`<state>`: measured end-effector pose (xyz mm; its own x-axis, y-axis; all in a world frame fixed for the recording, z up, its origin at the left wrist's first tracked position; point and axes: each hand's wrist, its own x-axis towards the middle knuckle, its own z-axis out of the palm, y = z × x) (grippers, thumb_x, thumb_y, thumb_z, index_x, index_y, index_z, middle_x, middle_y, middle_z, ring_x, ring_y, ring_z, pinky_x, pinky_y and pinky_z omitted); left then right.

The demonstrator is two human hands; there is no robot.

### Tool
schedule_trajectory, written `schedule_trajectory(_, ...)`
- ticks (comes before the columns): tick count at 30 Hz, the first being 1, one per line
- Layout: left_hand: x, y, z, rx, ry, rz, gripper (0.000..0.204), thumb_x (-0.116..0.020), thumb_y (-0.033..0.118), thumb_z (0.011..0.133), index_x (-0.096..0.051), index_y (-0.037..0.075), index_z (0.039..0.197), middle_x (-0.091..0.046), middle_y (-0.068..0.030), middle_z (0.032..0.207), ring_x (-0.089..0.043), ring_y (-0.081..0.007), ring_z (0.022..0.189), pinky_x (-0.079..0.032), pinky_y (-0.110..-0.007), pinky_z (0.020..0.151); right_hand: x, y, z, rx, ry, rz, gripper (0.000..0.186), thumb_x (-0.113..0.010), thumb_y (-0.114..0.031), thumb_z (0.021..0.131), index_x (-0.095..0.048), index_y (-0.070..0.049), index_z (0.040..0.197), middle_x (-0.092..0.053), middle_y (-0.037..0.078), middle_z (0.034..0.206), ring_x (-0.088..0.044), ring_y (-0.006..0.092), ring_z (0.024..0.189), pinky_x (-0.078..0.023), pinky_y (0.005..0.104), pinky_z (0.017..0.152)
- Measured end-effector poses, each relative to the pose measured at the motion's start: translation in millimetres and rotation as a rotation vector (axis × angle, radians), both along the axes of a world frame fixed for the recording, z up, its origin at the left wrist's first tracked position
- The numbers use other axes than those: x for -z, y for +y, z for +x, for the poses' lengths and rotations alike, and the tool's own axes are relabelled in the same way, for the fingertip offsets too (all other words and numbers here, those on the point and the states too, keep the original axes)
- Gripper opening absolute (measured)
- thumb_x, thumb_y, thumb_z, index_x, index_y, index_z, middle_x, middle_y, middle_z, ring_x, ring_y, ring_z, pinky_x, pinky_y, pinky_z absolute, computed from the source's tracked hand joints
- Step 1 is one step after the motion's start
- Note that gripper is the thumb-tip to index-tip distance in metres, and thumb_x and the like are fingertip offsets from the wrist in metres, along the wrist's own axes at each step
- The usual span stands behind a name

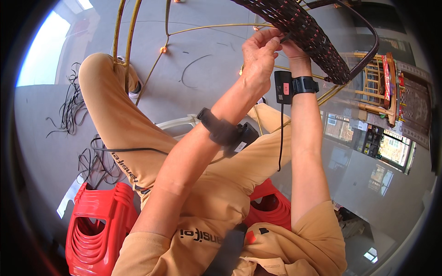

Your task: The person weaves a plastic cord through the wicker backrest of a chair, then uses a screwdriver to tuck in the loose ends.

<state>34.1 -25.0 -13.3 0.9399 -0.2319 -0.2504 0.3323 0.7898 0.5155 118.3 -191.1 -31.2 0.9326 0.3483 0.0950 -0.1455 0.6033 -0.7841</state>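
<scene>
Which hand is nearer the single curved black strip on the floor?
Left: the left hand is right of the curved strip in the picture; the right hand is farther right, partly behind the dark weave.

Right hand (295, 51) partly behind woven piece (309, 37)

Speaker A: What surface bears the materials?
Speaker B: A smooth grey floor (170, 92), with pale reflections toward the right.
Speaker A: And directly upon it?
Speaker B: At left, a loose tangle of black strips (73, 99); nearer the viewer, a second dark tangle (94, 168) beside ribbed red plastic stools (92, 202). At upper centre, one curved dark strip (186, 68), with short scraps (222, 44) just beyond.
</scene>
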Motion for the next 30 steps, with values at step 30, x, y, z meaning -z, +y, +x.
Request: schedule_trajectory(30, -7, -5, -8, -0.404, -0.341, 0.39, 0.017, -0.055, 0.001, 0.08, -0.062, 0.0, 0.096, -0.063, -0.005, 0.088, -0.055, -0.0122, 0.074, -0.046, -0.026, 0.064, 18, -26, 12, -0.084, 0.111, 0.162, 0.042, -0.054, -0.031, 0.086, -0.05, -0.004, 0.118, -0.057, 0.013, 0.114, -0.055, 0.0232, 0.102, -0.046, 0.037, 0.087)
